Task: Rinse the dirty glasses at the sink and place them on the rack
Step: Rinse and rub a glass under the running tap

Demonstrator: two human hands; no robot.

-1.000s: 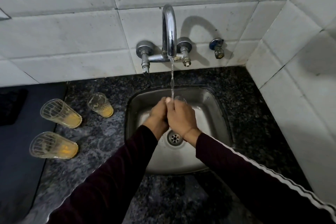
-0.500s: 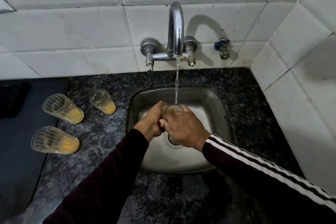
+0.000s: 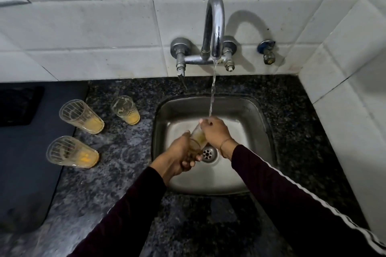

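- Glass (image 3: pixel 197 135) sits tilted over the sink (image 3: pixel 259 123), mouth toward the person, base near the falling water (image 3: pixel 212 98) — likely to tip out its yellowish dregs.
- Left hand (image 3: pixel 179 157) curls round the mouth end; right hand (image 3: pixel 215 131) wraps the base end.
- Three dirty glasses (image 3: pixel 81 117) wait upright on the counter (image 3: pixel 117 173) left of the sink — no rack is in view.

I see white wall tiles (image 3: pixel 94 27) behind a speckled dark granite counter (image 3: pixel 117 183). A dark mat (image 3: pixel 25 173) covers the counter's left side, and a small blue-collared valve (image 3: pixel 267 53) sticks out of the wall at right.
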